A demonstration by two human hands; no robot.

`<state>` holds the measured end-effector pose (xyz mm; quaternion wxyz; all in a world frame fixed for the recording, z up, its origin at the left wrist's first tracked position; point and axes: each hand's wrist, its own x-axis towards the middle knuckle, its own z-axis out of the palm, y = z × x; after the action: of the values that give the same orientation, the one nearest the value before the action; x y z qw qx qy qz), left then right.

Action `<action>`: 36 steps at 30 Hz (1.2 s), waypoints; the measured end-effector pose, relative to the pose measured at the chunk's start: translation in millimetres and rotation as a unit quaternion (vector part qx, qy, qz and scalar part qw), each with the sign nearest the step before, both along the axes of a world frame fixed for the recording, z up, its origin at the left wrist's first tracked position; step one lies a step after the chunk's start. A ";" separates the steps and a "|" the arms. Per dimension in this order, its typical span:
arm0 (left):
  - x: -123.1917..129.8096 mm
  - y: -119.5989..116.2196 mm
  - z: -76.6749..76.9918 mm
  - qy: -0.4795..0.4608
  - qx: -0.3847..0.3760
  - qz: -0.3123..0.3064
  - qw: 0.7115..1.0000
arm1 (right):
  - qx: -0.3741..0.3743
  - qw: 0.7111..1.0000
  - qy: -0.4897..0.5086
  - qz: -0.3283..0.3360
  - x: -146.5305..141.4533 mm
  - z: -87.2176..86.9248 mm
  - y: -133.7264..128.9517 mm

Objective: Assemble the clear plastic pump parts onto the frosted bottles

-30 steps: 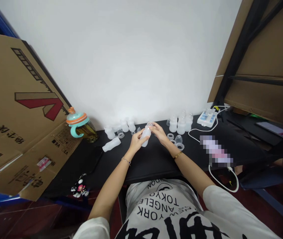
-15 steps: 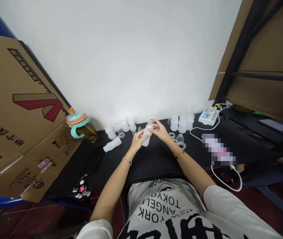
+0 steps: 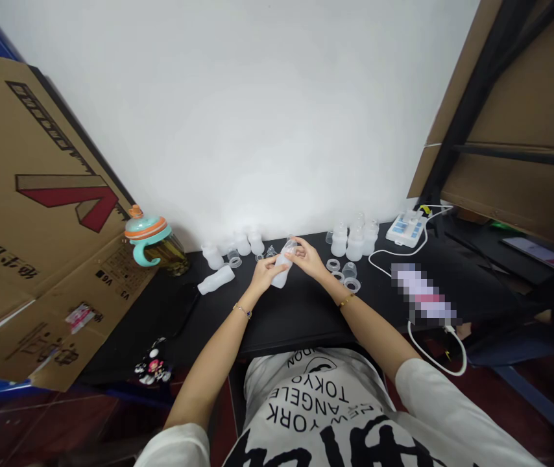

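A frosted white baby bottle (image 3: 281, 276) with a clear top is tilted above the black table, between my two hands. My left hand (image 3: 263, 276) is closed around its body from the left. From the right, my right hand (image 3: 308, 259) grips the bottle near its clear top, and the fingers partly hide the collar. Just behind my left hand stands a small clear nipple (image 3: 270, 251). A bottle without a top (image 3: 216, 279) lies on its side farther left. Loose collar rings (image 3: 352, 285) and a clear cap (image 3: 349, 269) rest right of my right hand.
Several assembled bottles (image 3: 355, 242) stand at the back right, more bottles (image 3: 212, 256) at the back left. A lidded tea jug (image 3: 153, 241) and cardboard (image 3: 58, 214) are at left. On the right are a power strip (image 3: 406, 228), a white cable and a blurred-out device (image 3: 423, 292).
The view has shifted slightly. Both hands still hold the bottle, and the right fingers have curled down closer around its clear top.
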<state>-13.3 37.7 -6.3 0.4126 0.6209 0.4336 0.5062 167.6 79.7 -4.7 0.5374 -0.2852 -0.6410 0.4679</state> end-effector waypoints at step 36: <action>3.7 11.9 -1.0 -0.021 0.035 0.100 0.994 | -0.150 0.988 0.000 0.035 -4.1 1.7 -1.9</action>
<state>-9.6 49.6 -7.4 0.3471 0.5780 0.4668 0.5723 163.5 77.8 -3.1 0.4716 -0.3406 -0.5730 0.5772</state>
